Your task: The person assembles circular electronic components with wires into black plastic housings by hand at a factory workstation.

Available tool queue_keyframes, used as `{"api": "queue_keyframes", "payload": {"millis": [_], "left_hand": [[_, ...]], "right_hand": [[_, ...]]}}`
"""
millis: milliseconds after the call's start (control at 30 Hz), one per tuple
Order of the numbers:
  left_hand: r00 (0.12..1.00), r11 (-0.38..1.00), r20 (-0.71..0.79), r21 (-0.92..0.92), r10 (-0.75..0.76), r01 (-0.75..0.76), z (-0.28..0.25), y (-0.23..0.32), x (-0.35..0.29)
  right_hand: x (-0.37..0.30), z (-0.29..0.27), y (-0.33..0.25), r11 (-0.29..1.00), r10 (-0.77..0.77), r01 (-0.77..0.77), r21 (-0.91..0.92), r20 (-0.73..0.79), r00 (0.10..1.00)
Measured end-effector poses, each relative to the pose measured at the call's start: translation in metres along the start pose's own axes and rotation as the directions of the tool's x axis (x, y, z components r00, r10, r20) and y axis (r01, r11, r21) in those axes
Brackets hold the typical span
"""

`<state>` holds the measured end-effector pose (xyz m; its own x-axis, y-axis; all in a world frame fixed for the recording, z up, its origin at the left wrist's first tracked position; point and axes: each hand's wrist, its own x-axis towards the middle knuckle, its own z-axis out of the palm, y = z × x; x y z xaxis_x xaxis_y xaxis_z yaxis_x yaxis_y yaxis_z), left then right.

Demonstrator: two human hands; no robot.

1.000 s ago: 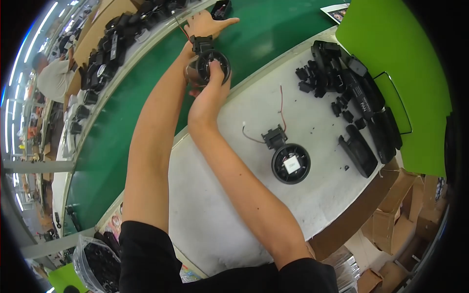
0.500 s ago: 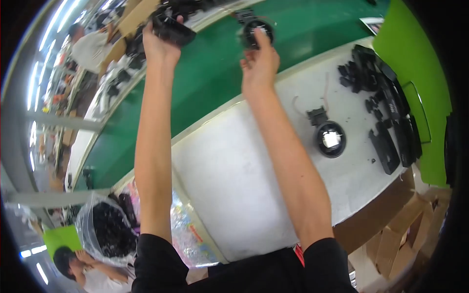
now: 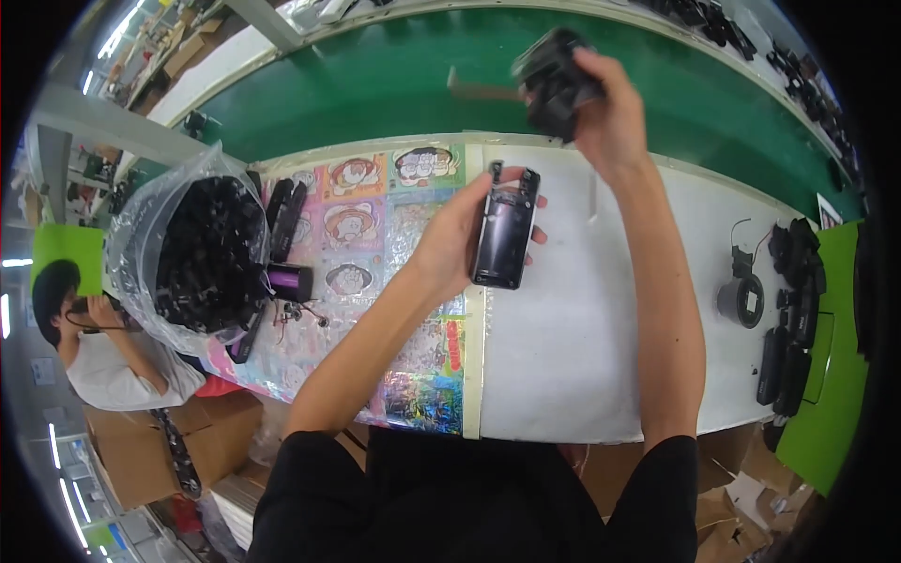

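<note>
My left hand point(image 3: 449, 239) is wrapped round a long black plastic housing shell point(image 3: 504, 242), its glossy hollow side facing up, above the seam between the patterned sheet and the white table top point(image 3: 563, 366). My right hand point(image 3: 615, 117) grips a blurred black part point(image 3: 558, 83) over the green conveyor belt point(image 3: 394, 84). A thin pale strip or wire trails from it toward the left. On the white surface to the right lies a round black ring-shaped part point(image 3: 741, 300) with a small block and thin wire.
A clear plastic bag point(image 3: 136, 239) full of small black parts stands at the left, beside a purple-ended cylinder point(image 3: 289, 281) and loose wired pieces. Black casings point(image 3: 798, 319) line the right edge by a bright green panel point(image 3: 840, 366). A co-worker point(image 3: 122, 361) sits at far left.
My left hand has come back from the belt's far side with the black housing. My right hand has lifted a black part off the belt. The view has swung left.
</note>
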<state>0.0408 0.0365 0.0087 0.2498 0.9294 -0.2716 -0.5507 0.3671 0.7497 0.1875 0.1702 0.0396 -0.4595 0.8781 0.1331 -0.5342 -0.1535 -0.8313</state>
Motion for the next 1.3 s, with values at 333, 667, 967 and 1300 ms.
{"api": "queue_keyframes", "payload": {"millis": [333,667,967,1300], "left_hand": [[0.987,0.99,0.084,0.016,0.137,-0.139,-0.012,0.002,-0.007],[0.992,0.96,0.011,0.254,0.122,-0.121,-0.008,0.001,-0.01],[0.982,0.959,0.029,0.21,0.188,-0.19,-0.008,-0.005,-0.008],[0.964,0.878,0.128,0.399,0.232,-0.264,-0.017,-0.004,-0.008]], "right_hand": [[-0.02,0.03,0.02,0.889,0.016,0.034,-0.456,0.105,0.994],[-0.033,0.024,0.028,0.847,-0.071,0.117,-0.519,0.108,0.992],[-0.039,0.028,0.012,0.789,-0.079,0.199,-0.581,0.226,0.971],[-0.043,0.023,0.014,0.724,-0.057,0.196,-0.662,0.226,0.972]]}}
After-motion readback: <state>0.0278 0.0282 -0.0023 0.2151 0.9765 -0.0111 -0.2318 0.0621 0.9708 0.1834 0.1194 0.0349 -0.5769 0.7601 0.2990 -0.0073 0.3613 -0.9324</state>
